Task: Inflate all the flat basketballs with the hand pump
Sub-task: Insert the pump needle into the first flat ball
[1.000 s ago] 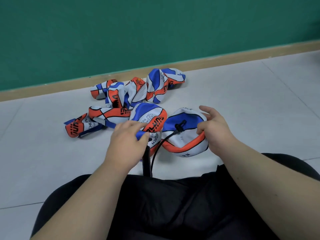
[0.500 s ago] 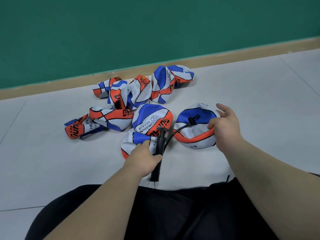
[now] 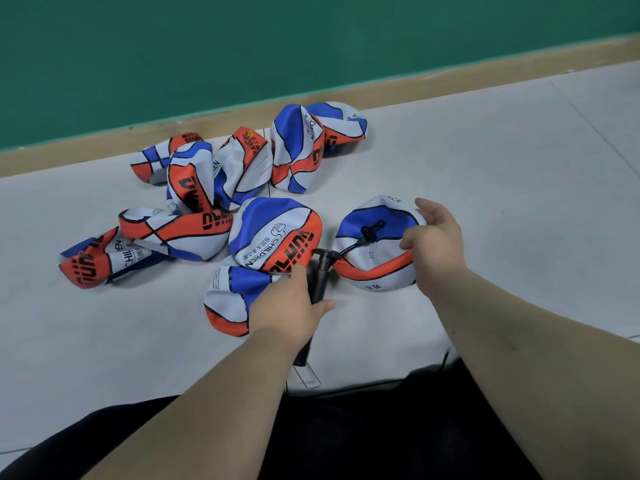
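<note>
On the floor [image 3: 502, 174] just ahead of my lap, my left hand [image 3: 289, 308] curls its fingers round the hand pump [image 3: 320, 276]. My right hand [image 3: 434, 242] pinches the folded rim of the flat basketball [image 3: 384, 284], and the pump's hose [image 3: 355, 244] is plugged into that ball. It looks barely filled, and the heap of flat basketballs [image 3: 225, 188] toward the floor's far edge lies limp, so I judge nearly the whole job is left.

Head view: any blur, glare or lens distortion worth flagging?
Head view: the wide-angle lens slightly bows the baseboard; head view lighting is soft and even, faint shadows under the flat basketballs, no glare; head view shows no motion blur on the left hand gripping the pump or the right hand holding the connected basketball.
</note>
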